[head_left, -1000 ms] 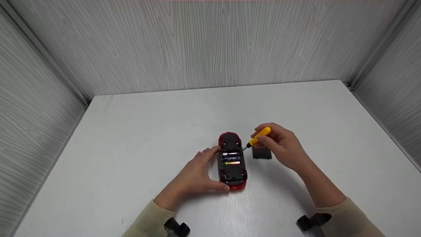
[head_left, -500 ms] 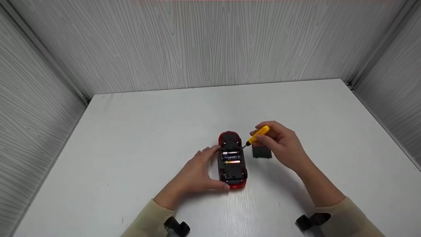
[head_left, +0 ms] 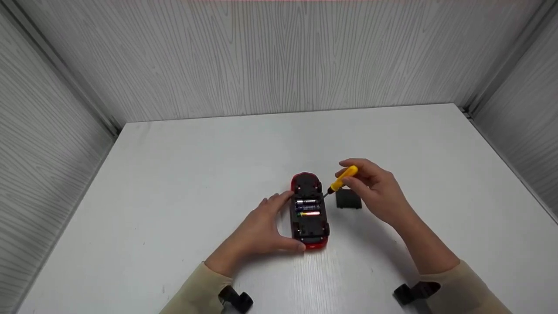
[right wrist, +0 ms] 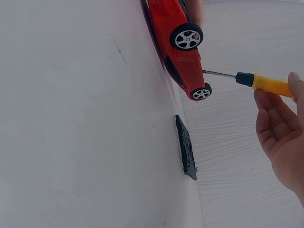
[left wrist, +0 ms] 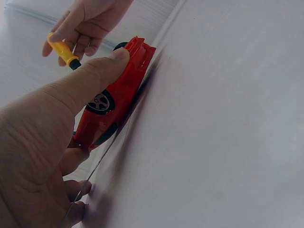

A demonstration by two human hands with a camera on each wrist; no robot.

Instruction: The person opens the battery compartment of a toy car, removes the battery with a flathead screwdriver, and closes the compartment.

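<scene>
Right hand grip pinches screwdriver, tip toward upturned car; left hand steadies car

Looks like someone's working in a little recording booth, not a home: plain white table sitting boxed in by pale grey wood-grain panels on three sides.
</scene>
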